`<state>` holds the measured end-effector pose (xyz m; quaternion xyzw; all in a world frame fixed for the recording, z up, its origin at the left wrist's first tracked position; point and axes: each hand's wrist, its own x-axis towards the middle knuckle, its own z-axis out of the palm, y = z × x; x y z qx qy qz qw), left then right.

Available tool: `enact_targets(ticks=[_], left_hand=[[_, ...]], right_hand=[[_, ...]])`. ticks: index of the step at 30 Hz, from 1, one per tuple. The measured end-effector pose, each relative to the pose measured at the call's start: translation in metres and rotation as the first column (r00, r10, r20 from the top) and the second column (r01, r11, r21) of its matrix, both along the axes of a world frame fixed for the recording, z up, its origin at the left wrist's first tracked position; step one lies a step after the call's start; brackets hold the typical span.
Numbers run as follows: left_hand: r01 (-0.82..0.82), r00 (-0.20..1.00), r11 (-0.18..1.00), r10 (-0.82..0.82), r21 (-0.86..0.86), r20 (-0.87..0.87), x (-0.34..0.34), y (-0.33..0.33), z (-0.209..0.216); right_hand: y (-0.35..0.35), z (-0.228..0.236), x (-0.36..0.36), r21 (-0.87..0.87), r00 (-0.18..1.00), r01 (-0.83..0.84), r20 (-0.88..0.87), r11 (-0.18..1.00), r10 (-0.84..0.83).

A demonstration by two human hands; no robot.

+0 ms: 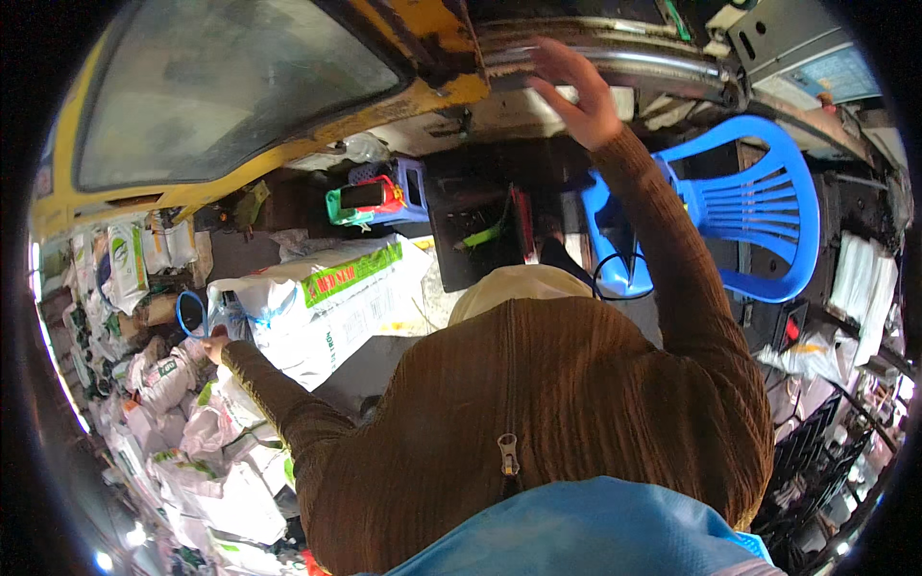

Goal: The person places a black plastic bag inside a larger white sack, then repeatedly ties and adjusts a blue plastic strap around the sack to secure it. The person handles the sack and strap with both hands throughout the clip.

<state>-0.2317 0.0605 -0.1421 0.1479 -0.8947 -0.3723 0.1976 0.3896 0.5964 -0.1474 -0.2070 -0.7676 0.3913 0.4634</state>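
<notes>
My left hand (217, 343) reaches out to the left and is closed on a blue cord (192, 313), which stands up from it in a loop. Beside that hand lies a large white sack (338, 298) with a green printed band and blue ties at its near left end. My right hand (579, 101) is raised at the far side, with thumb and fingers apart and nothing in it. It is close to a shiny metal rail (634, 63) of a machine; whether the fingertips touch it I cannot tell.
A yellow-framed machine with a cloudy panel (240, 91) stands at the far left. A blue plastic chair (759, 206) is on the right. Small plastic stools (379, 200) sit beyond the sack. Several piled white bags (226, 480) fill the left.
</notes>
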Motion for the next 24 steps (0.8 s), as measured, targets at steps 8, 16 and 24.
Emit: enact_targets(ticks=[8,16,24], left_hand=[[-0.078,0.991,0.979,0.054,-0.190,-0.126,0.005,0.006,-0.007],[0.013,0.995,0.992,-0.026,-0.125,-0.100,0.009,0.006,-0.007],[-0.047,0.991,0.987,0.027,-0.151,-0.133,0.011,0.009,-0.006]], right_hand=[[-0.011,0.117,-0.130,-0.329,0.956,-0.284,-0.027,0.901,0.292],[0.019,0.113,-0.063,-0.174,0.917,-0.392,-0.160,0.904,0.366],[0.061,0.097,0.048,-0.382,0.939,0.001,-0.318,0.924,-0.132]])
